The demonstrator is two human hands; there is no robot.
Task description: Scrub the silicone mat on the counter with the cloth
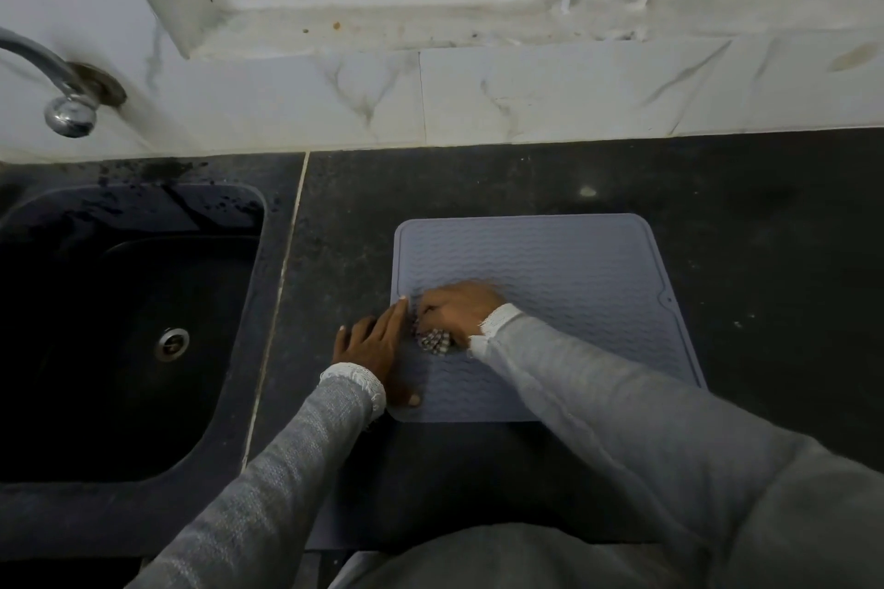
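Right hand [457, 309] grips a bunched patterned cloth [433, 342] on the grey ribbed silicone mat [574, 282]; left hand [370, 344], fingers straight, presses the mat's left edge on the black stone counter [741, 215]

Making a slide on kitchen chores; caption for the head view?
Right hand scrubs the mat with a cloth; left hand steadies its edge.

Right hand [459, 309] on cloth [433, 342], left hand [370, 344] flat on mat [574, 282] edge
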